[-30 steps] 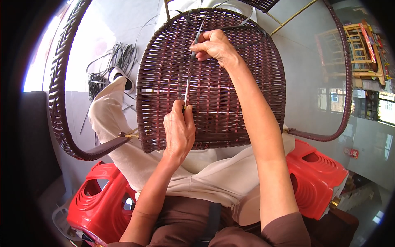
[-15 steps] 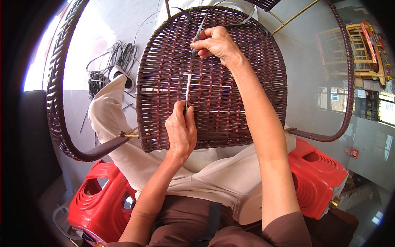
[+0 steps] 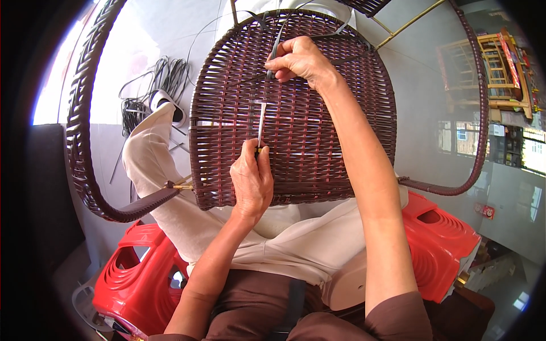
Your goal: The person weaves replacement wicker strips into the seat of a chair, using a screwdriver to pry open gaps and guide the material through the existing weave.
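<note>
A dark brown-red woven seat panel (image 3: 324,142) of a chair lies over my lap. My left hand (image 3: 251,182) grips a thin metal tool (image 3: 261,116) by its dark handle, its flat bent tip lying on the weave near the middle. My right hand (image 3: 297,63) pinches a flat grey strip (image 3: 275,46) higher up on the panel. Loose dark and grey strips (image 3: 336,33) loop over the panel's far edge.
Wrapped chair arms (image 3: 79,142) curve on both sides. A coil of strips (image 3: 135,116) lies by my slipper (image 3: 177,113). Red plastic stools (image 3: 128,284) flank my legs. Bamboo frames (image 3: 495,85) stand at the right; brass-coloured bars (image 3: 405,28) cross the top.
The tool's bent tip has come into view, lying crosswise on the weave. My right hand has moved slightly upward. My left hand has shifted a little to the right.
</note>
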Available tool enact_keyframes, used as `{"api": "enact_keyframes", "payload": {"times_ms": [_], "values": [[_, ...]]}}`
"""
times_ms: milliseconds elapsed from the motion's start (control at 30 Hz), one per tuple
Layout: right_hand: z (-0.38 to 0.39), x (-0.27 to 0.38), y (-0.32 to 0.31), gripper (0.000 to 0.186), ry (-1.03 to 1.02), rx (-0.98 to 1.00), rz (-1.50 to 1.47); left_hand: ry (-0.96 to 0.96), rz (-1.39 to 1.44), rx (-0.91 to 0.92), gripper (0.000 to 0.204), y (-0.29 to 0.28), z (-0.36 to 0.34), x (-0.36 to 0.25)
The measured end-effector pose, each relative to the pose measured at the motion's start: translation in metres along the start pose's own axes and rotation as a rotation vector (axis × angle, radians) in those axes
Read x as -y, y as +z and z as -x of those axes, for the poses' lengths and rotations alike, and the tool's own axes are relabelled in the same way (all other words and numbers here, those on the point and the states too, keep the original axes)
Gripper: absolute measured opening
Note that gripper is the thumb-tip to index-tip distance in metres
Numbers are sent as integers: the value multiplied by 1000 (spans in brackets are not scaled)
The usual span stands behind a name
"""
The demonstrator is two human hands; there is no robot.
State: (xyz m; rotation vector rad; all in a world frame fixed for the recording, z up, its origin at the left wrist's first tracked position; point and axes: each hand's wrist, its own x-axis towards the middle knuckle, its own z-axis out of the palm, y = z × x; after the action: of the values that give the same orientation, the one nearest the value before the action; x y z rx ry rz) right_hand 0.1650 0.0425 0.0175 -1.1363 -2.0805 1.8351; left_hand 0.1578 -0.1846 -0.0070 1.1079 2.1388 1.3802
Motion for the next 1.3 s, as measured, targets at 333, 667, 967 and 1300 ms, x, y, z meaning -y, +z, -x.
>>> {"api": "enact_keyframes", "payload": {"times_ms": [333, 667, 967, 1300], "values": [[-1, 2, 2, 9, -9, -35, -38, -37, 27, 10, 8, 0, 1, 1], [-1, 2, 3, 7, -16, -18, -6, -82, 15, 59, 8, -2, 0, 2], [-5, 2, -1, 11, 11, 33, 2, -112, 38, 66, 8, -3, -1, -1], [-4, -5, 3, 7, -13, -5, -43, -184, 75, 94, 10, -12, 0, -3]]}}
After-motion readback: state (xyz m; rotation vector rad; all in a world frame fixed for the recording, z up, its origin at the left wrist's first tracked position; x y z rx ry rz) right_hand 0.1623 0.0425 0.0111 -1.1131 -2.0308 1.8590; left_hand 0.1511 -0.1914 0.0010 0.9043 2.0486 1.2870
